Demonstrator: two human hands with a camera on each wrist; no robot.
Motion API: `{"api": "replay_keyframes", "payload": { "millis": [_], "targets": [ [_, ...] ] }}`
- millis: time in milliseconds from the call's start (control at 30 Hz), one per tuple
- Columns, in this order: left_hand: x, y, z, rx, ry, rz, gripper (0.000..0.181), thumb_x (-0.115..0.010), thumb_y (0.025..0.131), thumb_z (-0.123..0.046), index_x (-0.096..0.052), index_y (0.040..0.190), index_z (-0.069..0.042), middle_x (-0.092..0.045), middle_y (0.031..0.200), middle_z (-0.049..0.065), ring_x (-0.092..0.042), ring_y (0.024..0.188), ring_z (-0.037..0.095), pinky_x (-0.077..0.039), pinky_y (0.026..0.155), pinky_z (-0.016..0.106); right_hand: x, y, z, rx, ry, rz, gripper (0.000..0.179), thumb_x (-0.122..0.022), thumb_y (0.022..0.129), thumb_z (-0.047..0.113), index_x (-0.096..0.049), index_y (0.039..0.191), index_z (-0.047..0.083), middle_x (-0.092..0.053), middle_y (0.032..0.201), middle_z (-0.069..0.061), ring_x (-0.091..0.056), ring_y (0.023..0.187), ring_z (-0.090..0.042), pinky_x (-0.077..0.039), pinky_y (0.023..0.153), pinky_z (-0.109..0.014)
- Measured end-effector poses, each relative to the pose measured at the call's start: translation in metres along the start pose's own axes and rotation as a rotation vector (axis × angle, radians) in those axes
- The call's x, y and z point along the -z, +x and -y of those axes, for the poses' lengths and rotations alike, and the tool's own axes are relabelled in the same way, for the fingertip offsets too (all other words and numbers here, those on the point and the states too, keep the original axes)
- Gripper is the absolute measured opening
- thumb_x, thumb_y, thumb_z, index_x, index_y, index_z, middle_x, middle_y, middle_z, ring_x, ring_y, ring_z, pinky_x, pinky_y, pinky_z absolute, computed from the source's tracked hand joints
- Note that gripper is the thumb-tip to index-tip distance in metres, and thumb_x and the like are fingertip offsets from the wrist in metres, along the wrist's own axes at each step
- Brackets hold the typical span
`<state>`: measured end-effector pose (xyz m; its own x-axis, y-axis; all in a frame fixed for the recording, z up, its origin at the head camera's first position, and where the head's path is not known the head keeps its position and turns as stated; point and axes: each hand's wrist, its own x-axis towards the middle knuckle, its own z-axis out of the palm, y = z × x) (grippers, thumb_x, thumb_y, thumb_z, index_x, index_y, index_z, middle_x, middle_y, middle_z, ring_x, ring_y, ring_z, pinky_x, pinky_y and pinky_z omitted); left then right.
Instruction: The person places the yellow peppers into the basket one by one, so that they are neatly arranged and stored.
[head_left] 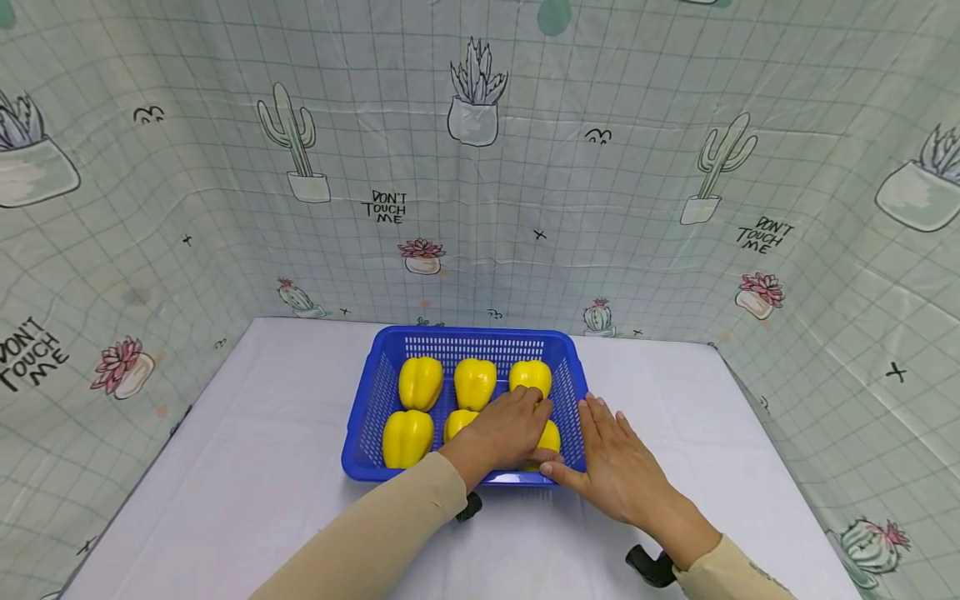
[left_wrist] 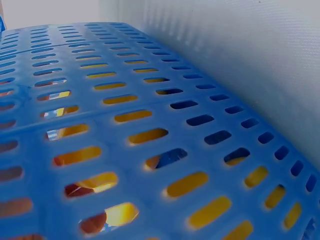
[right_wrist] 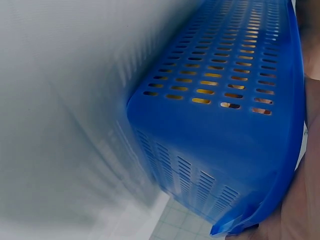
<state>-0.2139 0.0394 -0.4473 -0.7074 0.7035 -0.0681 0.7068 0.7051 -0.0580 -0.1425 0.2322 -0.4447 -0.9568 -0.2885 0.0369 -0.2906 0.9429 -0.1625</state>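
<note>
A blue plastic basket [head_left: 362, 400] with slotted walls holds several yellow bell peppers, arranged in two rows. My left hand [head_left: 506, 429] reaches over the near rim and grips the near-right yellow bell pepper [head_left: 551, 436], fingers on its far side and thumb toward the near rim. Part of that pepper is hidden by the hand. Along the basket's right rim lies my right hand [head_left: 622, 467], fingers straight and thumb spread toward the near corner. In the left wrist view, yellow shows through the slots of the basket wall [left_wrist: 165, 115]. The right wrist view has the basket's corner [right_wrist: 210, 130] beside the palm.
The basket stands on a white-covered table [head_left: 247, 467]. Behind it and at both sides hangs a grid-patterned curtain [head_left: 540, 192] with printed cacti. Black wrist-camera pieces, one at the right wrist [head_left: 651, 567], stick out below the hands.
</note>
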Motion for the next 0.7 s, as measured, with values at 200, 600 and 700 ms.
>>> {"api": "replay_keyframes", "payload": {
  "millis": [200, 600, 700],
  "targets": [
    [0.007, -0.005, 0.008, 0.046, -0.034, -0.069, 0.079, -0.045, 0.103, -0.07, -0.046, 0.157, -0.013, -0.051, 0.156, 0.007, -0.044, 0.15, 0.026, -0.03, 0.13, 0.046, 0.0, 0.002, -0.001, 0.011, -0.009, -0.012, 0.112, -0.05, 0.097, 0.078, -0.03, 0.159, -0.013, -0.03, 0.167, -0.033, -0.03, 0.157, -0.047, -0.026, 0.127, -0.065],
    [0.022, -0.079, 0.054, 0.309, -0.255, -0.165, 0.079, -0.051, 0.105, -0.063, -0.04, 0.162, -0.01, -0.042, 0.165, 0.015, -0.033, 0.156, 0.04, -0.018, 0.128, 0.068, -0.005, 0.003, -0.004, -0.032, 0.057, -0.037, 0.106, -0.052, 0.099, 0.074, -0.032, 0.16, -0.01, -0.03, 0.168, -0.032, -0.031, 0.156, -0.048, -0.02, 0.128, -0.067],
    [0.019, -0.111, 0.073, 0.393, -0.283, -0.233, 0.075, -0.054, 0.106, -0.057, -0.041, 0.16, -0.006, -0.043, 0.163, 0.02, -0.034, 0.154, 0.043, -0.017, 0.128, 0.07, -0.004, 0.002, -0.009, -0.067, 0.11, -0.081, 0.094, -0.051, 0.104, 0.065, -0.034, 0.16, -0.009, -0.031, 0.167, -0.031, -0.032, 0.155, -0.048, -0.018, 0.128, -0.068]
  ]
}}
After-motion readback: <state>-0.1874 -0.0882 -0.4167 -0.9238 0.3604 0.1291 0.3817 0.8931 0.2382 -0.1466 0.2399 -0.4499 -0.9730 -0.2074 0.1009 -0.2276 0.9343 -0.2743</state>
